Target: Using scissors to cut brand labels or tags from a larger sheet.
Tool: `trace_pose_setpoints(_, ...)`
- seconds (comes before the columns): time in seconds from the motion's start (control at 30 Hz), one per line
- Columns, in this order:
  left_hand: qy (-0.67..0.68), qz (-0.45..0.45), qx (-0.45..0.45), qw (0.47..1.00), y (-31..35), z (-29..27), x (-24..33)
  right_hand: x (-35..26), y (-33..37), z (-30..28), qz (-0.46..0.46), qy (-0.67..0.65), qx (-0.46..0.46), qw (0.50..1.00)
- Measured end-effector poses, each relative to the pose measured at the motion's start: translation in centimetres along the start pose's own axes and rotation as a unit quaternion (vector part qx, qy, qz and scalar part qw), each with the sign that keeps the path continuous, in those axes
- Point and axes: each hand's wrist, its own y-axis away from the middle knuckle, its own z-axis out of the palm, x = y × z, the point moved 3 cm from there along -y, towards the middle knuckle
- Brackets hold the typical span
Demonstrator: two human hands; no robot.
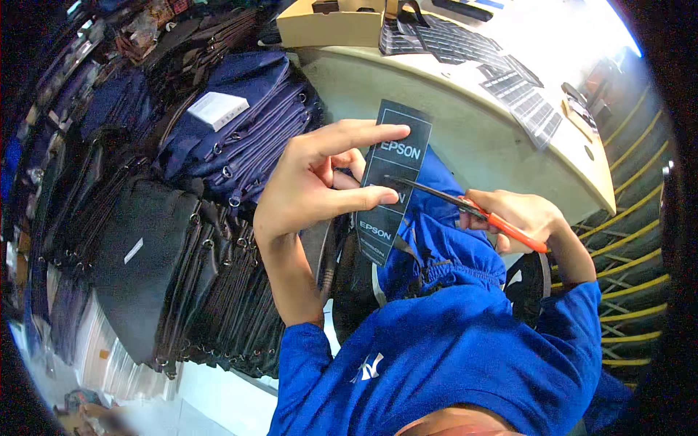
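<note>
The dark steel scissors with orange-red handles [505,225] could nick the skin: their blade lies across the front of the long, narrow, near-black strip with white lettering [390,168], between the index fingertip and the thumb tip of the bare left hand [309,182], and only just above that thumb, so a small slip or a steep angle might bring the edge against it. The left fingers are clamped on the strip, the index finger and thumb pressing its face while others curl behind, partly hidden; those hidden fingers could also be caught if a blade passes behind, which I cannot tell from here. The bare right hand [522,218] has its fingers wrapped around the scissor handles; a twist there could send a cut slantwise through the lettering rather than beside it. Below the left thumb the strip hangs unsupported, so it might swing or fold as the blade bears on it, and a severed piece could drop onto the blue trousers [454,251] beneath the fingers. The strip itself looks thin and flat, tilted with its upper end leaning right, crossed by fine pale lines that divide it into blocks; its lettering shrinks towards the lower end, away from the fingers.
</note>
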Motion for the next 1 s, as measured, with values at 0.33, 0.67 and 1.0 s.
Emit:
trace_pose_setpoints(0.33, 0.023, 0.027, -0.008, 0.999, 0.3, 0.0, 0.3, -1.4, -0.3, 0.0, -0.036, 0.042, 0.034, 0.998)
trace_pose_setpoints(0.67, 0.017, 0.075, -0.007, 0.997, 0.4, 0.2, 0.1, -0.9, -0.6, -0.1, -0.048, 0.064, 0.041, 0.996)
trace_pose_setpoints(1.0, 0.036, 0.083, -0.023, 0.996, 0.1, 0.7, -0.3, -0.6, -0.5, -0.2, -0.039, 0.062, 0.037, 0.997)
